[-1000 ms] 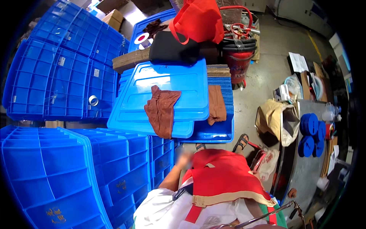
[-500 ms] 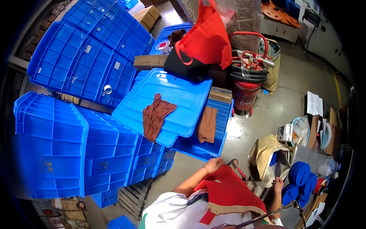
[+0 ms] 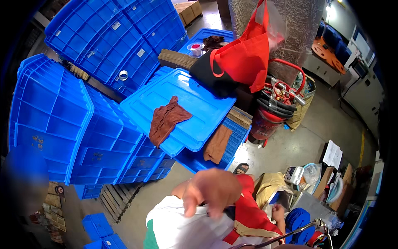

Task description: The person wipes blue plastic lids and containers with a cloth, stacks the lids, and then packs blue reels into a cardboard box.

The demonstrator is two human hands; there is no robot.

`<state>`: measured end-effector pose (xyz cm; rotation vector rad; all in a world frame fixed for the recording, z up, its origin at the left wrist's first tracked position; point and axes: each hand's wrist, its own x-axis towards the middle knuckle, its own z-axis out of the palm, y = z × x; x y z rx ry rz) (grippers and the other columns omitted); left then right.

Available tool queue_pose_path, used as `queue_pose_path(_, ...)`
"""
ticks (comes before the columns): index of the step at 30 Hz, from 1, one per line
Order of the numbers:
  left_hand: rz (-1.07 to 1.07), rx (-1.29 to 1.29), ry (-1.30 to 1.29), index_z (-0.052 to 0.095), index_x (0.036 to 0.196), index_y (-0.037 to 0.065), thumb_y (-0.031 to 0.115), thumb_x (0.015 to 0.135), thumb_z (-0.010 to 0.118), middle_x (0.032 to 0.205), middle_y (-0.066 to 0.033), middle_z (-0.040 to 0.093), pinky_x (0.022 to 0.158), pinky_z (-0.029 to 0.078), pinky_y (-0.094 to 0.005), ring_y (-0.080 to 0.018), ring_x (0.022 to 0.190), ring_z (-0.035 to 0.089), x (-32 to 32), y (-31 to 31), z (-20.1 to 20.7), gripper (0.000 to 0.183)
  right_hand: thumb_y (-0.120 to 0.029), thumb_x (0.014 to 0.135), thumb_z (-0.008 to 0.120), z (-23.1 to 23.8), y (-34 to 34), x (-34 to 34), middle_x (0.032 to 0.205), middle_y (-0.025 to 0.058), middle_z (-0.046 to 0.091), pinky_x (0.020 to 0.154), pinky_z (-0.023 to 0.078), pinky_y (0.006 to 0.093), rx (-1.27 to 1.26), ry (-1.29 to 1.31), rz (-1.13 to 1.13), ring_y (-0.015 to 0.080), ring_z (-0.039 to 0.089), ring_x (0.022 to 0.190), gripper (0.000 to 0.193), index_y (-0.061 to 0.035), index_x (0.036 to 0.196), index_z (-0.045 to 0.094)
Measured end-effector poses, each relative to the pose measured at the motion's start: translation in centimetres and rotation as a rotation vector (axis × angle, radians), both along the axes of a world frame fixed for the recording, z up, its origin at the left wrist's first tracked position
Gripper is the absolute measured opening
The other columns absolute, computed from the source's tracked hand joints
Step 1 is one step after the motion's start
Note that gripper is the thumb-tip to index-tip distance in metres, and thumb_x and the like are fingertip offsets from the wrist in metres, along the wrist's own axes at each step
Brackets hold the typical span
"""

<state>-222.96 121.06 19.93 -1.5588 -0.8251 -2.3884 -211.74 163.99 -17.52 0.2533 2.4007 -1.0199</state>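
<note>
My left hand (image 3: 213,191) is raised close in front of me, slightly blurred, its thumb apart from the fingers and nothing seen in it. Below it lie the red apron (image 3: 255,209) and white clothing on my body. My right hand (image 3: 278,213) is low at the right with curled fingers, beside a beige sack (image 3: 269,186); what it holds, if anything, is hidden. Ahead, one brown cloth (image 3: 170,120) lies crumpled on a blue lid (image 3: 199,112). A second, folded brown cloth (image 3: 217,144) rests on blue sheets in the open blue crate (image 3: 186,163) under that lid.
Stacked blue crates (image 3: 54,112) fill the left, above a wooden pallet (image 3: 120,199). A red bag (image 3: 244,58) sits behind the lid. Right of it stands a red wheeled cylinder (image 3: 265,124) with black hoses. Blue discs (image 3: 300,220) and a white device (image 3: 293,175) are at the right.
My left hand has left the crate's near edge and come up toward me. My right hand shows further left in the picture, and the view has shifted and tilted. Both brown cloths stay in place.
</note>
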Motion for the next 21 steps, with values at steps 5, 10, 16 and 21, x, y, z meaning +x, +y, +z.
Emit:
queue_pose_path(5, 0.099, -0.178, 0.248, 0.06, 0.081, 0.008, 0.041, 0.091, 0.042, 0.064, -0.0046, 0.047, 0.046, 0.037, -0.0263, -0.014, 0.048, 0.044, -3.1, -1.8, 5.2, 0.039, -0.004, 0.081, 0.053, 2.0, -0.3, -7.2, 0.065, 0.0048, 0.055, 0.056, 0.042, 0.0258, -0.042, -0.065, 0.011, 0.0106, 0.05, 0.06, 0.004, -0.0016, 0.084, 0.051)
queue_pose_path(10, 0.267, -0.1, 0.147, 0.058, 0.082, 0.009, 0.037, 0.093, 0.039, 0.06, -0.0049, 0.045, 0.046, 0.036, -0.0269, -0.0141, 0.047, 0.044, -7.8, -2.0, 8.1, 0.036, -0.014, 0.079, 0.059, -6.9, 5.1, -14.5, 0.075, 0.0141, 0.062, 0.065, 0.046, 0.0343, 0.042, -0.05, 0.12, 0.0239, 0.059, 0.07, 0.017, -0.0007, 0.089, 0.059)
queue_pose_path(16, 0.198, -0.141, 0.311, 0.057, 0.082, 0.009, 0.041, 0.092, 0.039, 0.053, -0.0006, 0.039, 0.041, 0.028, -0.0272, -0.0132, 0.043, 0.039, -13.9, -3.1, 7.9, 0.039, -0.009, 0.087, 0.052, 0.5, -1.4, -26.6, 0.071, 0.0009, 0.052, 0.054, 0.041, 0.0226, -0.384, -0.025, -0.071, 0.0102, 0.049, 0.061, 0.006, -0.0033, 0.088, 0.052)
queue_pose_path(21, 0.329, -0.075, 0.155, 0.062, 0.088, 0.009, 0.049, 0.088, 0.041, 0.054, 0.0007, 0.04, 0.039, 0.024, -0.028, -0.0116, 0.04, 0.035, -16.3, -2.7, 5.1, 0.045, -0.002, 0.084, 0.046, 1.1, -1.7, -31.3, 0.068, 0.0017, 0.053, 0.051, 0.043, 0.0247, -0.346, -0.22, -0.133, 0.0115, 0.049, 0.055, 0.006, -0.0033, 0.082, 0.052)
